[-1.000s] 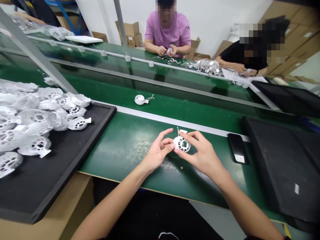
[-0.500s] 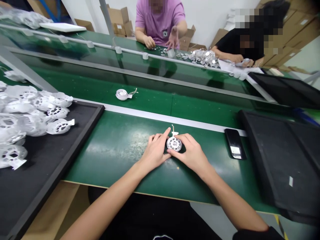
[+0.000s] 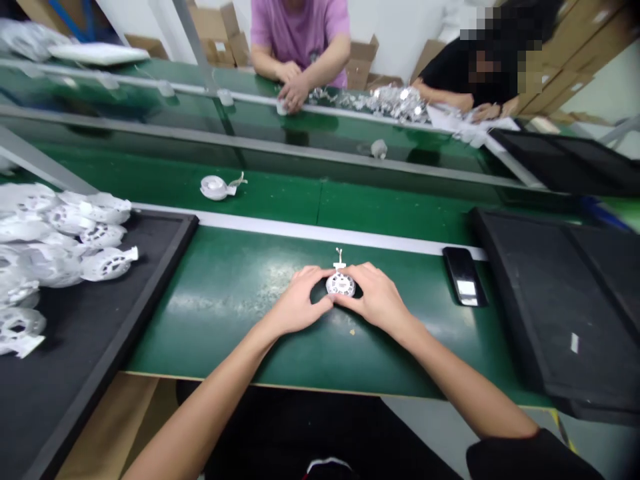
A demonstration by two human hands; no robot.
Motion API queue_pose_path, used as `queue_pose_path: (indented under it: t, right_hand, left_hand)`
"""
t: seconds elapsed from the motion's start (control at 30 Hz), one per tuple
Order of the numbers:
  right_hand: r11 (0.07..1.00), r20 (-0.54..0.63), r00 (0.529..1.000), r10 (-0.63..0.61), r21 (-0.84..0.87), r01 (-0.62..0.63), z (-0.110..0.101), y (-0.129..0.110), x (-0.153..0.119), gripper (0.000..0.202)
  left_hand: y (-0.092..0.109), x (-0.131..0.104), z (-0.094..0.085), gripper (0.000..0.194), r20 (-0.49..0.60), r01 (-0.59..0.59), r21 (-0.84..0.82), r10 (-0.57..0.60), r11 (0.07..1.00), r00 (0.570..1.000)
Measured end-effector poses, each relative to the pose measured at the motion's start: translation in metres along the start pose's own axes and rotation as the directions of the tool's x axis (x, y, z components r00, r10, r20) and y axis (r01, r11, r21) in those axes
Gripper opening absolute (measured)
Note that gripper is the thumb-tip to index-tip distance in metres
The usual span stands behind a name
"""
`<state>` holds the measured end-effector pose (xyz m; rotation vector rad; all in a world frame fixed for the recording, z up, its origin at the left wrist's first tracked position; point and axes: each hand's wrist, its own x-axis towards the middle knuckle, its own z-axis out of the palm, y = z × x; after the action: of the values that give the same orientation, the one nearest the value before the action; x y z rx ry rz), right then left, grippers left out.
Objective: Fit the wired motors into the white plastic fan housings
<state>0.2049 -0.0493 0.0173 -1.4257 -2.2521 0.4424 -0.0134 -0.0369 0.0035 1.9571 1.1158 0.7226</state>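
A round white slotted plastic housing (image 3: 341,285) rests at the middle of the green bench, a small tab and thin wires sticking out from its far side. My left hand (image 3: 300,300) curves around its left edge, with index finger and thumb at the rim. From the right, my right hand (image 3: 375,297) grips the rim between thumb and fingers. The two hands nearly meet at the part's near and far sides. Beyond the white strip, a similar white round part (image 3: 215,187) with wires lies on the green surface.
At left, a black tray (image 3: 165,267) holds a heap of white housings (image 3: 55,233). A phone (image 3: 464,277) lies to the right, beside a black tray (image 3: 550,320). Across the bench are a person in a purple shirt (image 3: 305,33), another in black, and a silvery pile (image 3: 400,101).
My left index finger, formerly stretched out past the housing, now bends to its rim. The purple-shirted person's raised hand has come down onto a small white piece; another whitish piece appears past mid-bench.
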Motion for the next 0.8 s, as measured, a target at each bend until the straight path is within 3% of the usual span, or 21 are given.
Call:
queue_pose_path:
  t: [0.03,0.1,0.27,0.47,0.57,0.67,0.73,0.8]
  right_hand:
    - [0.999,-0.016,1.0,-0.016,0.031,0.016,0.0,0.0,-0.001,0.044]
    - [0.993,-0.083,0.996,-0.041,0.11,0.05,0.001,0.0,-0.003,0.044]
    - [0.932,-0.23,0.973,0.031,0.357,0.055,-0.001,0.007,-0.005,0.046]
    - [0.669,-0.152,0.976,0.158,0.743,0.008,-0.011,0.02,-0.003,0.041]
    - [0.571,-0.169,0.961,0.217,0.821,0.016,-0.01,0.034,0.001,0.049]
    - [0.544,-0.234,0.925,0.298,0.838,0.036,-0.007,0.05,0.004,0.066]
    - [0.558,-0.248,0.914,0.32,0.829,0.03,-0.004,0.06,0.006,0.08]
    - [0.598,-0.226,0.909,0.349,0.801,-0.031,-0.001,0.068,0.006,0.086]
  left_hand:
    - [0.003,0.002,-0.003,0.036,-0.011,0.04,-0.05,-0.04,0.998,0.999]
    - [0.009,0.008,-0.004,0.027,-0.039,0.111,-0.149,-0.118,0.983,0.992]
    - [0.025,0.032,0.006,0.043,0.082,0.136,-0.539,-0.109,0.831,0.991]
    - [0.039,0.056,0.021,0.051,0.034,0.102,-0.6,-0.102,0.793,0.994]
    - [0.043,0.068,0.029,0.052,0.047,0.041,-0.502,-0.02,0.864,0.999]
    - [0.045,0.09,0.033,0.047,0.061,-0.066,-0.235,0.082,0.97,0.995]
    - [0.043,0.114,0.026,0.044,0.034,-0.083,-0.06,0.086,0.995,0.996]
    - [0.038,0.143,0.008,0.042,-0.042,-0.057,0.12,0.062,0.991,0.997]
